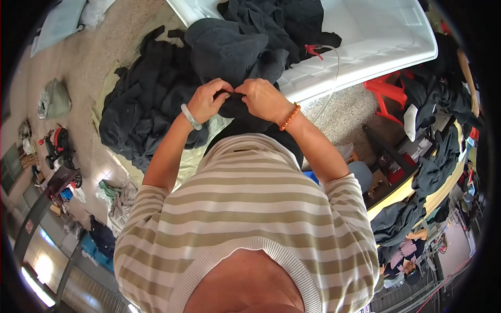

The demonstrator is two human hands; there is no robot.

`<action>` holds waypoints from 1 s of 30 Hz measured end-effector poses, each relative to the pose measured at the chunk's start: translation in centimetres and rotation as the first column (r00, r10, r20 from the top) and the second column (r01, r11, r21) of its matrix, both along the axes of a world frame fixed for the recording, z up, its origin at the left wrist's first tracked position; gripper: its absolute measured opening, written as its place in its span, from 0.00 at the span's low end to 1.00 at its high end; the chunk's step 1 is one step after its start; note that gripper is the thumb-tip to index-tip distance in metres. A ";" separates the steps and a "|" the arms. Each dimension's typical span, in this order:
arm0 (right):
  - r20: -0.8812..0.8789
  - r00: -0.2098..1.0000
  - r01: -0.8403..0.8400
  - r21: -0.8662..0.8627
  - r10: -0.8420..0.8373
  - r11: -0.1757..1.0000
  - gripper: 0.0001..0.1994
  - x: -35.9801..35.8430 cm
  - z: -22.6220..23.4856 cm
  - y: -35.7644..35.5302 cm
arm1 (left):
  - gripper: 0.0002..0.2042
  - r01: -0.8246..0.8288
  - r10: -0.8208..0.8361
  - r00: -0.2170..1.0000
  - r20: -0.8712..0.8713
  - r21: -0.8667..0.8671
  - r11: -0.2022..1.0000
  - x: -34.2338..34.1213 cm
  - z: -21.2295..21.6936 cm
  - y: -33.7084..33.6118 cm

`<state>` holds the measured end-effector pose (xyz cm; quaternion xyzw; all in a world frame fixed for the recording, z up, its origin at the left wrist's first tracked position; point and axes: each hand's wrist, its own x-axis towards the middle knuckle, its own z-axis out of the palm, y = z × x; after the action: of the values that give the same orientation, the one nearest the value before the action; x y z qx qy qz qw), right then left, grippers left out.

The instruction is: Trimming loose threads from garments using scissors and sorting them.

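Biggest thing up top: a white plastic tub (376,36), wide and shallow, with dark garments (282,21) heaped in its left half and spilling over its near rim. Left of the tub, a big pile of black clothing (141,104) sits on a pale sheet (193,156) spread on the speckled floor (88,57). Off to the right, a yellow-edged desk (412,190) carries more dark clothes draped along its length, and a red plastic stool (389,94) stands between that desk and the tub's right corner.

Now to the centre, where the action is. A black garment (237,109) hangs from the tub's near rim down to the person's striped shirt (245,208), and both hands meet on it. The left hand (209,99), pale jade-coloured bangle (191,117) on the wrist, is curled tight, fingertips pinching a fold of that black cloth. The right hand (263,99), orange bead bracelet (290,116) on the wrist, is closed narrow too, pinching the same fold right beside the left; the two sets of fingertips touch or nearly touch over the cloth.

Smaller bits: a thin clear tube (331,78) loops down from the tub's near rim, with a small red clip (313,50) at its top end. Far left on the floor, a grey-green bag (54,99) lies well apart from the clothing pile.
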<state>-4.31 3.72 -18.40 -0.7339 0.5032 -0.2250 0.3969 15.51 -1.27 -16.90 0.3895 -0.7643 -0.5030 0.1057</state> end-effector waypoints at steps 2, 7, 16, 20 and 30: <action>-0.069 0.998 -0.012 -0.055 0.008 0.998 0.09 0.1 0.5 0.1 | 0.07 0.020 -0.020 1.000 0.012 -0.002 1.000 -0.2 0.4 -0.1; -0.048 0.999 -0.005 -0.086 0.001 0.996 0.07 -0.6 0.3 0.2 | 0.06 0.088 -0.089 0.996 -0.025 -0.047 0.995 -0.8 0.3 -0.9; 0.186 0.982 0.025 -0.045 -0.016 0.999 0.06 -0.5 1.9 0.4 | 0.07 0.168 -0.173 0.984 0.042 0.109 0.980 1.4 1.9 -1.9; 0.119 0.993 0.006 -0.003 -0.006 1.000 0.07 0.5 1.6 1.7 | 0.06 -0.041 0.004 0.979 0.203 0.177 0.983 5.4 2.4 -1.3; -0.291 0.956 -0.025 -0.036 0.014 0.999 0.07 -3.3 1.1 2.2 | 0.07 0.176 -0.016 0.959 0.283 -0.549 0.817 -6.7 0.7 -0.1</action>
<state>-7.66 5.91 -17.27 -0.7716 0.5444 -0.1204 0.3063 8.82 -1.36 -16.25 0.3646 -0.9051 -0.2003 0.0880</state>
